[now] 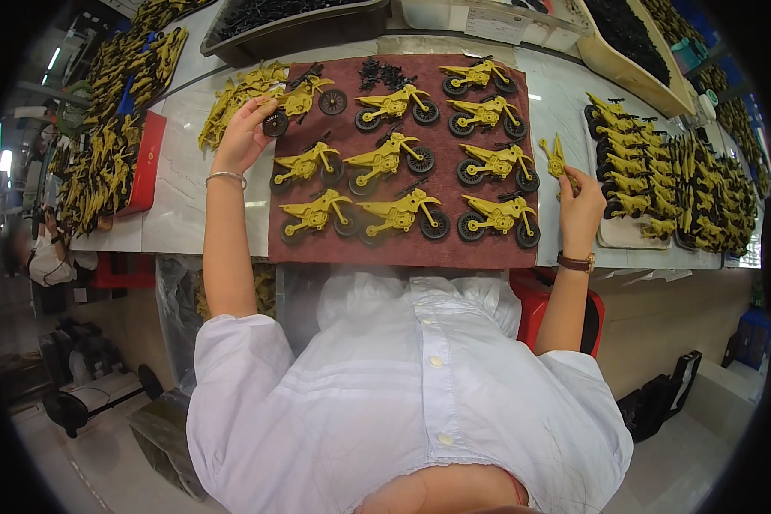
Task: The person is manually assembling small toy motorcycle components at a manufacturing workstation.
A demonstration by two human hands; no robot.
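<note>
Rows of yellow toy motorcycles (391,214) with black wheels lie on a dark red mat (403,77) in front of me. At the mat's far left corner, my left hand (247,135) is closed at the rear end of one toy motorcycle (302,98), by its black wheel (275,122). Just beyond the mat's right edge, my right hand (582,204) pinches the lower end of a yellow toy motorcycle part (556,157), which points away from me. Its fingertips partly cover that part.
Small black parts (382,74) sit at the mat's far edge. Loose yellow pieces (231,103) are heaped left of it; stacked toy motorcycles (630,158) fill the right side. A dark bin (291,30) and a cream bin (638,56) of black parts stand behind. A red tray (148,163) is farther left.
</note>
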